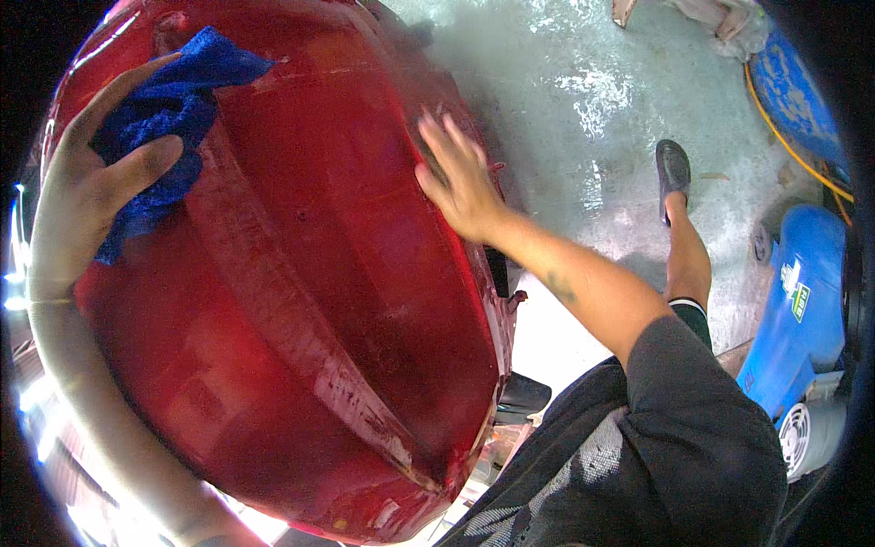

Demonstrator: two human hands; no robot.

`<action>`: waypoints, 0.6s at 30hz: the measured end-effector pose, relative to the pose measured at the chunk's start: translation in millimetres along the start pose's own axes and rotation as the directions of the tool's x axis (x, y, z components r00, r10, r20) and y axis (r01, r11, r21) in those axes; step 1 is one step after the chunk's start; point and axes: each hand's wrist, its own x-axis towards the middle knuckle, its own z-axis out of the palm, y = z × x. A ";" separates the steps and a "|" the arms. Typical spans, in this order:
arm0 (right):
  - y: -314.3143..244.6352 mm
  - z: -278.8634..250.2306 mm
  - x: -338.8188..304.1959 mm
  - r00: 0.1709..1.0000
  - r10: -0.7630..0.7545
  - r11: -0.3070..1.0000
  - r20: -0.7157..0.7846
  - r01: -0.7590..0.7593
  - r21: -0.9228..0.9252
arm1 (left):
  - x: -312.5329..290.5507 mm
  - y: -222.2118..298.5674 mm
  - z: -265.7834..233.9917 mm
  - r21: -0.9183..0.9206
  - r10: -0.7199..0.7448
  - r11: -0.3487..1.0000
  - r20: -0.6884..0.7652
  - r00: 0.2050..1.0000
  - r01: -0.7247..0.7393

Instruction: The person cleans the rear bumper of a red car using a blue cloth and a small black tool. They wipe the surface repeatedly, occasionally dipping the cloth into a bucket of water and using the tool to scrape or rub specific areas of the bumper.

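Observation:
A large, glossy red car panel (301,237), curved like a hood, fills the left and middle of the head view. Whitish, dull streaks run along its raised crease. At its far left, my left hand (109,178) grips a bunched blue cloth (169,118) that lies against the red surface. The thumb and forefinger show around the cloth; the other fingers are hidden. Over the panel's right side, my right hand (460,178) is held flat with its fingers stretched out. Those fingers are slightly blurred, so I cannot tell whether they touch the paint.
Grey concrete floor (565,109) with shiny patches stretches along the right. My foot in a dark shoe (674,173) stands on it. Farther right are a blue tank (807,301) with a grey motor (807,438), a blue drum (793,91) and an orange hose (784,141).

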 end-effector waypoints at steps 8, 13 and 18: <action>-26.3 -13.7 -91.4 0.986 0.047 0.990 0.159 -0.067 0.124 | -4.2 -1.2 2.4 -0.078 -0.017 0.997 0.027 0.999 0.019; 4.4 0.6 52.7 0.999 -0.033 0.999 -0.026 0.032 -0.039 | 1.4 -2.2 1.3 -0.066 -0.001 0.998 0.026 1.000 0.003; -0.4 -3.5 0.6 0.998 -0.038 0.999 0.046 0.037 0.032 | -5.1 -4.0 3.8 -0.063 0.021 0.998 0.008 1.000 -0.021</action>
